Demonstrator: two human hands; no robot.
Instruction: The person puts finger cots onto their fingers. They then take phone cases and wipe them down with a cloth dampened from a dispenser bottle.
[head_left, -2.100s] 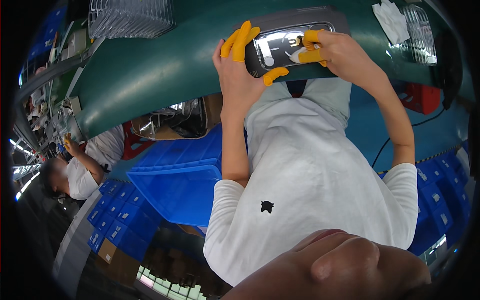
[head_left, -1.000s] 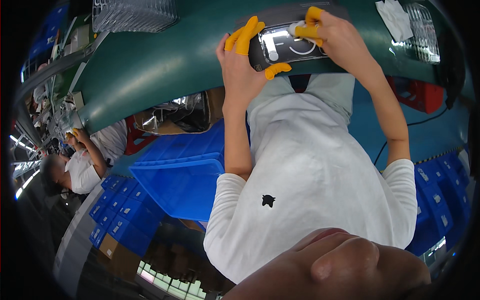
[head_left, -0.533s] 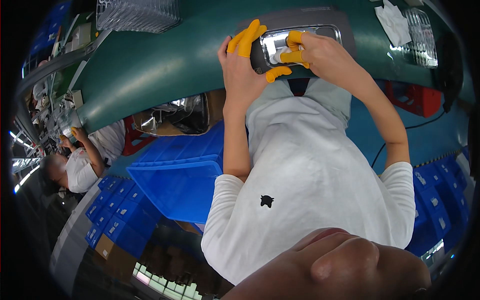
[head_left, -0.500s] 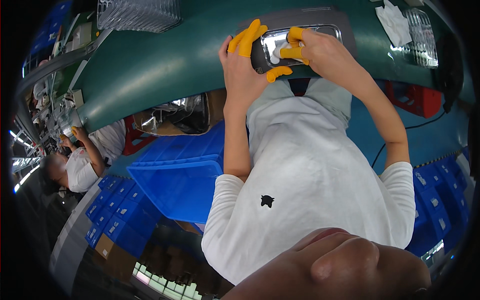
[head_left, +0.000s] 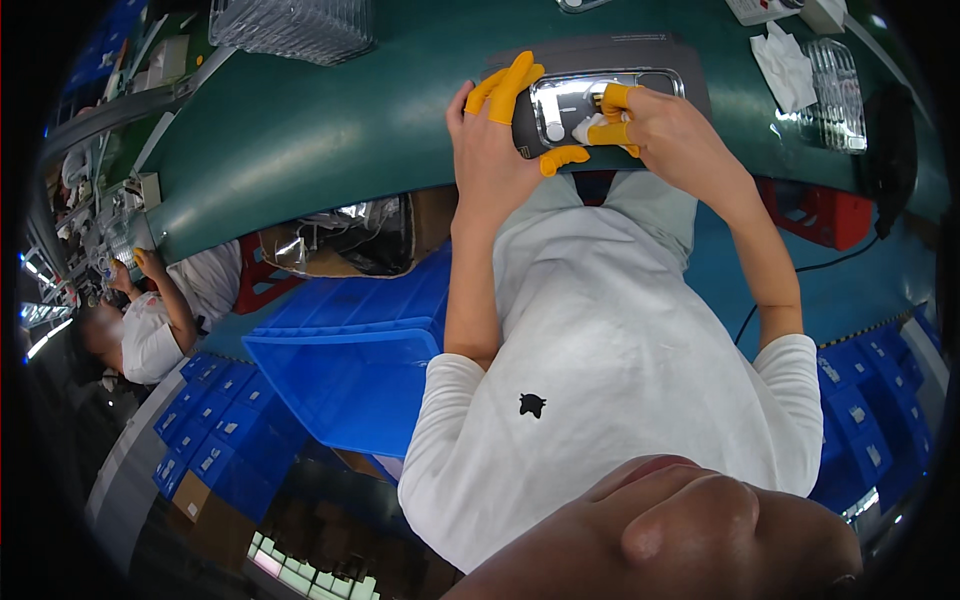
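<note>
right hand (head_left: 665, 125) now wiping phone case (head_left: 600, 100)

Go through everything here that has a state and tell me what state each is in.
Clear phone case: held above the grey mat, in both hands.
Left hand: gripping the case's left end.
Right hand: pressing a small white piece on the case.
Blue bin: open.
Clear tray: lying flat.

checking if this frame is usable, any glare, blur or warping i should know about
Head view: heavy fisheye warp, the green table edge bows and the corners go black. Glare streaks the glossy dark rectangular piece held between the left hand and right hand. Hands are sharp; the co-worker at the left rim is soft, and a blurred face fills the bottom.
</note>
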